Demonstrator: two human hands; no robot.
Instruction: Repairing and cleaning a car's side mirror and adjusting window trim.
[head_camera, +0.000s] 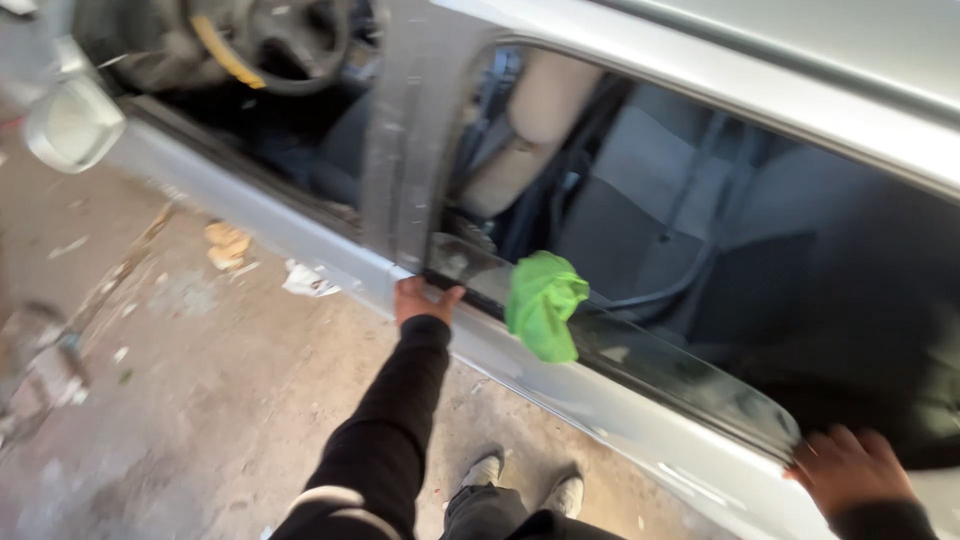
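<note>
A head-worn camera looks down along the side of a silver car (600, 400) parked on a dusty, stained concrete floor (200, 400). The view is tilted and motion-blurred, so fine detail is soft.

The person's left hand (425, 300), in a black sleeve, rests on the rear door's sill just beside the pillar between the two doors. Its fingers curl over the upper edge of the partly lowered window glass (640, 350), and the fingertips are hidden behind that edge, so how firmly it grips is unclear. The right hand (850, 468) sits at the far end of the same glass edge, fingers spread and laid over the sill; it is blurred, and its wrist is cut off by the bottom of the frame.

Between the hands, nearer the left one, a bright green cloth (543, 305) hangs draped over the top of the glass; neither hand touches it.

Through the opening, grey seats (640, 190) show in shadow. A steering wheel (290, 40) is partly cut off at the top, and a side mirror (72, 122) is blurred at the left. Scraps of paper (305, 280) lie by the car. The person's pale shoes (525, 485) show below.
</note>
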